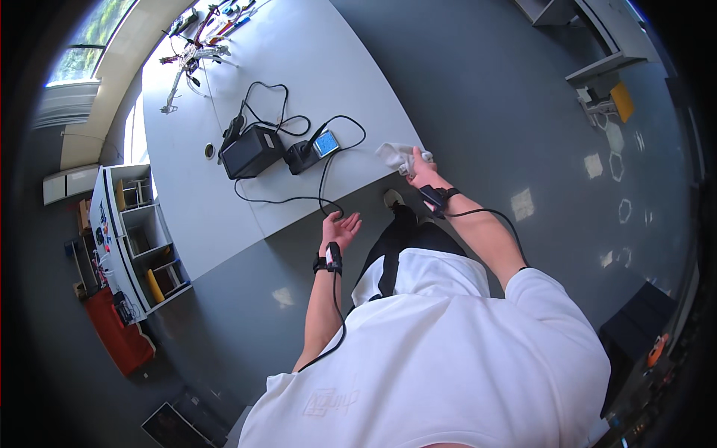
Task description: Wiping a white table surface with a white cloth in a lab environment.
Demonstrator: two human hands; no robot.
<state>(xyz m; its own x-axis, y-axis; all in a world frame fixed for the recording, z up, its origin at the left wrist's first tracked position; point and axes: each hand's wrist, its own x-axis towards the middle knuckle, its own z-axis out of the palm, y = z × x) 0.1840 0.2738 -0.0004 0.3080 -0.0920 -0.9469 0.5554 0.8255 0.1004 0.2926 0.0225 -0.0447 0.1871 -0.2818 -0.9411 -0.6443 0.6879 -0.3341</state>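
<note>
My right hand (423, 169) is closed on a crumpled white cloth (397, 156) at the right corner of the white table (299, 45). The cloth rests against the tabletop near its edge. My left hand (340, 230) is just off the table's near edge, palm up, its fingers apart and nothing in it. A black cable (287, 200) runs over that edge close to its fingertips. Farther in on the tabletop stand a black box (252, 152) and, to its right, a small black device with a lit blue screen (326, 143).
A drone frame (196, 54) with tools beside it lies at the table's far left. Looped black cables spread around the black box. Left of the table stands a white shelf unit (142, 216). Another white furniture piece (609, 63) is at the far right.
</note>
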